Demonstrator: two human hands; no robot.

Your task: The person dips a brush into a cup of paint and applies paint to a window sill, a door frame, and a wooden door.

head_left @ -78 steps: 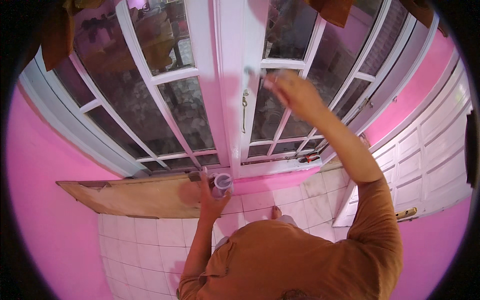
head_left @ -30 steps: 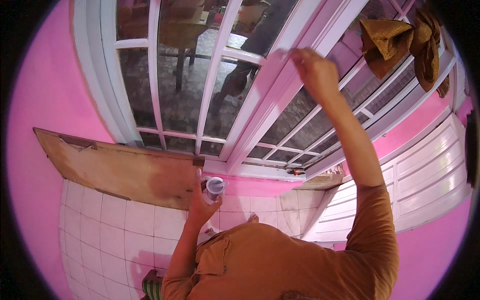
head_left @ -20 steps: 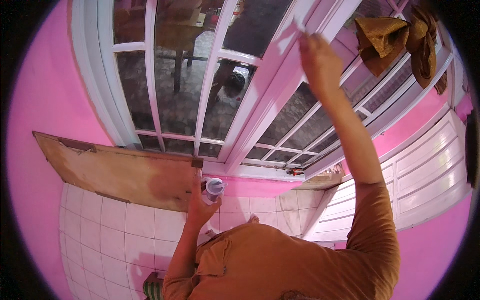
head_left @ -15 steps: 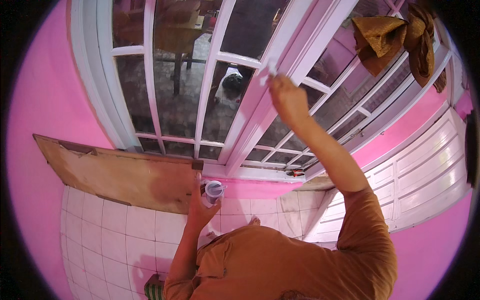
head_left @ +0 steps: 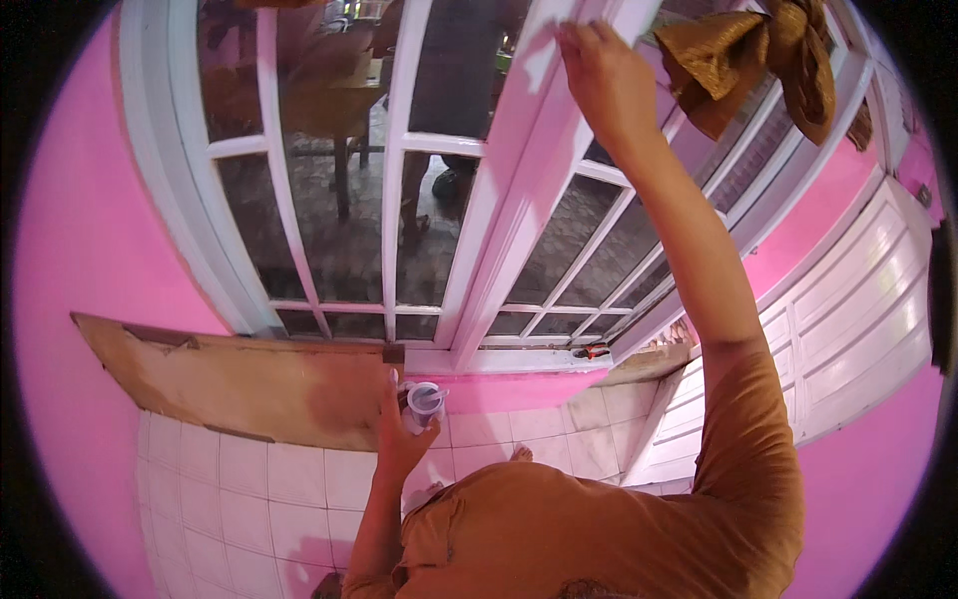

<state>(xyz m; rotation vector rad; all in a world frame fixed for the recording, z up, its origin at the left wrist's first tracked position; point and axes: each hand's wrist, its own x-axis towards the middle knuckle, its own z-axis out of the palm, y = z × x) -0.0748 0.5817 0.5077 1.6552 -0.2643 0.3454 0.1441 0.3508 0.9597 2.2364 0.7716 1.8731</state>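
Observation:
My left hand (head_left: pixel 404 439) is wrapped round a small cup (head_left: pixel 424 401) with a pale rim. Something light and thin lies across the cup's mouth, and the contents look dark grey. High up, my right hand (head_left: pixel 611 85) has its fingers closed against the pale window post (head_left: pixel 504 215) between two glazed sections. Whatever those fingers hold is hidden behind them. The cup sits low, in front of the sill and well below the right hand.
A brown wooden board (head_left: pixel 249 384) leans along the wall at left. Red-and-black handled pliers or a similar tool (head_left: pixel 592 352) lies on the sill. A gold-brown tied curtain (head_left: pixel 718 75) hangs at upper right, above a white panelled door (head_left: pixel 828 329). White tiles (head_left: pixel 294 474) cover the floor.
My right hand has moved up the post, fingers still closed. A whitish tip that showed at its fingers is now out of sight. The left hand still holds the cup.

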